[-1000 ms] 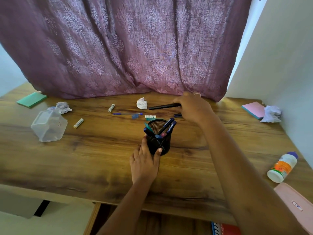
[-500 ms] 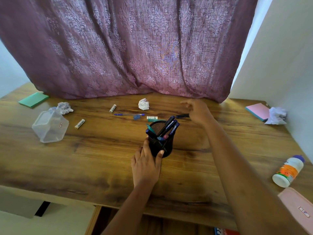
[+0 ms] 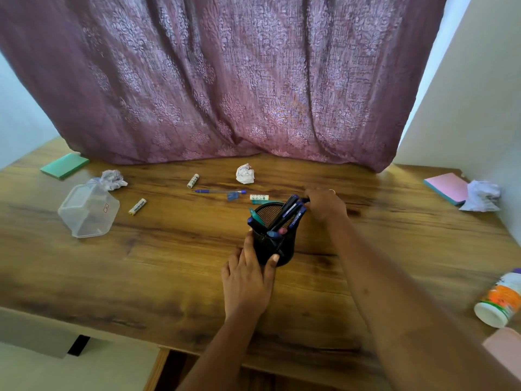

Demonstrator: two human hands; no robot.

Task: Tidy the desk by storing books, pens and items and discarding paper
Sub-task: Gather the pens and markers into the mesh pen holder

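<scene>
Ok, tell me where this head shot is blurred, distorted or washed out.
Head view: the right hand is motion-smeared at the pen holder; the bottle at the right edge is soft and stretched; the wide lens bows the desk edge; daylight glows through the curtain, and the wall strips beside it look pale and flat; the left hand stays fairly crisp.

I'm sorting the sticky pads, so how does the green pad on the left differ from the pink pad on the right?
The flat green sticky pad lies at the desk's far left corner with nothing on it; the pink sticky pad lies at the far right, a crumpled white paper ball against its edge. The green one looks one colour throughout; the pink one shows a teal side. Both lie flat, away from either hand.
</scene>
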